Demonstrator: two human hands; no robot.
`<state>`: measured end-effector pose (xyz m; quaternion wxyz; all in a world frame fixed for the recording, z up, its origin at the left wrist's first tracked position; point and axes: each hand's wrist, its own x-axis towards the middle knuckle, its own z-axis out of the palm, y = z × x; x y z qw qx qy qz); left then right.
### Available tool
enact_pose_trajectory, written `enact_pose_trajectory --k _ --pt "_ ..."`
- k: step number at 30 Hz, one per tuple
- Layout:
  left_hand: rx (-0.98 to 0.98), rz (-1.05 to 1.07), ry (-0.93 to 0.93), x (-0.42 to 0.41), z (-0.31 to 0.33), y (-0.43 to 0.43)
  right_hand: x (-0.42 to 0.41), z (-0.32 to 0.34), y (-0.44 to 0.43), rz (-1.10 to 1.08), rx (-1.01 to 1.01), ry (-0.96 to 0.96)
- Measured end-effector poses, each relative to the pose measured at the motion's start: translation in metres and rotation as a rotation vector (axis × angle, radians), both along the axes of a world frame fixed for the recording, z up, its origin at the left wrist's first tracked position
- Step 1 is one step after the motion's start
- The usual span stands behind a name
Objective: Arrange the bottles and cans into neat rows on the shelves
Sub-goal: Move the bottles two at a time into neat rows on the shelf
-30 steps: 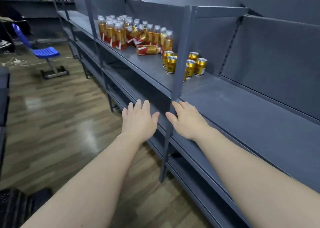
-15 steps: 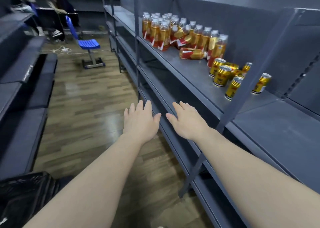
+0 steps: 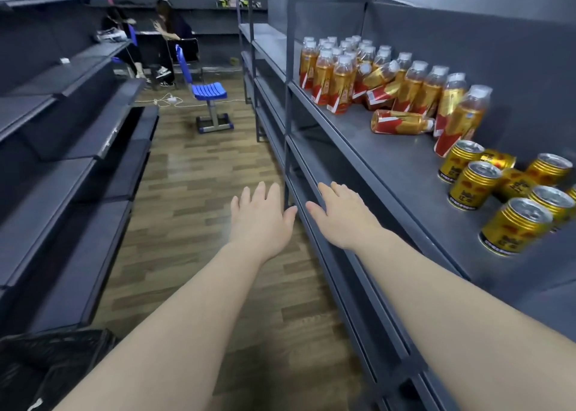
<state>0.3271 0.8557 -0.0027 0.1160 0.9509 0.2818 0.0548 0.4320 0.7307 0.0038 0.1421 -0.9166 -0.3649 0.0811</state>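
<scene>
The left grip (image 3: 260, 220) and the right grip (image 3: 343, 219) are both wide open, with straight fingers. They hold nothing and hang side by side in the air. The right grip is near the front edge of the shelf (image 3: 396, 167). On this shelf, to the right of the grips, are the cans (image 3: 473, 184). Farther ahead stand the bottles (image 3: 339, 77), and one fallen bottle (image 3: 402, 122) lies on its side.

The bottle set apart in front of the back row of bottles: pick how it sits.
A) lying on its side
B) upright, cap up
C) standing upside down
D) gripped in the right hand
A: the bottle lies flat on the shelf, its white cap pointing right, and the left hand and the right hand hover open away from it.
</scene>
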Motion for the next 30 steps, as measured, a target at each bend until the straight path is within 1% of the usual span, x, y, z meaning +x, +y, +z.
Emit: enact_pose_trajectory --k 9,19,25,30 --pt "-0.012 -0.003 0.016 0.06 -0.014 0.071 0.061 -0.011 0.069 0.004 -0.023 0.015" --pt "-0.023 -0.097 -0.011 0.137 -0.012 0.178 0.128 -0.009 0.162 -0.127 -0.063 0.024" --pt "-0.023 -0.166 0.008 0.179 -0.022 0.21 0.16 -0.014 0.187 -0.162 -0.076 0.017" --pt "0.0 -0.206 0.001 0.227 -0.024 0.228 0.208 -0.019 0.2 -0.2 -0.071 0.005"
